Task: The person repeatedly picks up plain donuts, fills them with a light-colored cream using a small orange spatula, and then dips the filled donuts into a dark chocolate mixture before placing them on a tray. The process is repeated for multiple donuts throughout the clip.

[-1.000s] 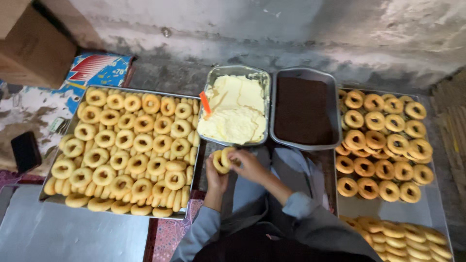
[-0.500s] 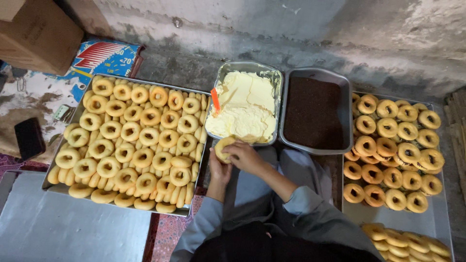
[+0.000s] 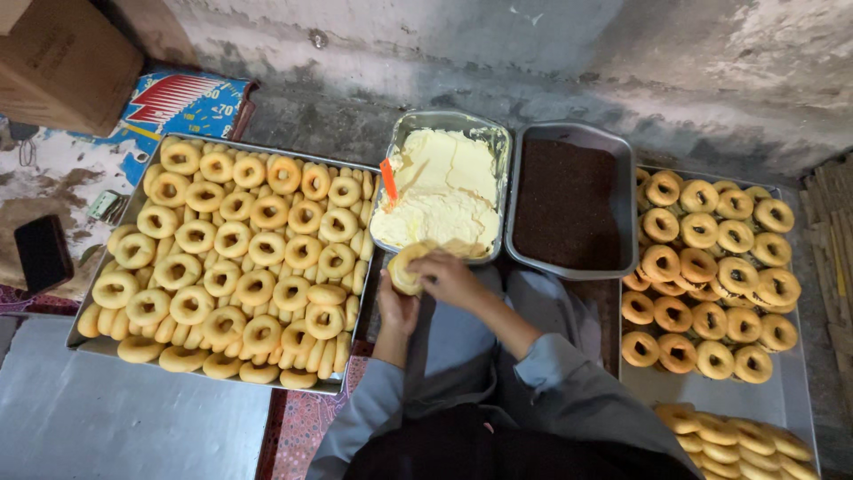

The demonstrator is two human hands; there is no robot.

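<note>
My left hand (image 3: 397, 308) holds a pale ring doughnut (image 3: 406, 268) from below, at the near edge of a metal pan of yellow cream (image 3: 444, 191). My right hand (image 3: 450, 277) rests on the doughnut's right side, fingers curled against it. An orange spatula handle (image 3: 388, 180) sticks out of the cream at the pan's left. A second pan (image 3: 569, 203) beside it holds dark brown crumbs.
A big tray (image 3: 222, 258) of plain ring doughnuts lies to the left. Another tray (image 3: 711, 267) of browner doughnuts sits to the right, with more doughnuts (image 3: 737, 440) below it. A cardboard box (image 3: 62, 58) and a black phone (image 3: 43, 253) are at far left.
Both hands have carried the doughnut up from my lap to the near edge of the cream pan. The view has shifted slightly.
</note>
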